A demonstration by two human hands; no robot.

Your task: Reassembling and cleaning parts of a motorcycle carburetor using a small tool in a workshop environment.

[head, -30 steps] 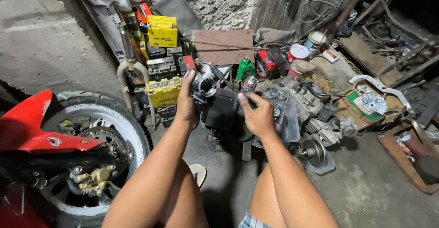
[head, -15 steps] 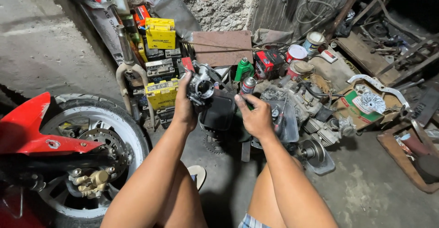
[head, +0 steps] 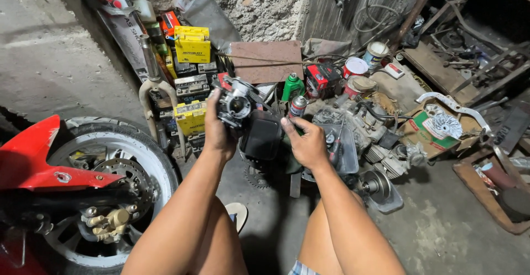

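Grey metal formed the body of the carburetor, which the left hand gripped from its left side and held raised in front of the yellow boxes, round opening facing the camera. The right hand was partly closed, fingers curled, beside a black plastic cover just below the carburetor; whether it gripped the cover could not be told. An engine lay on the concrete floor near the right hand. A red fender sat over the wheel at the left.
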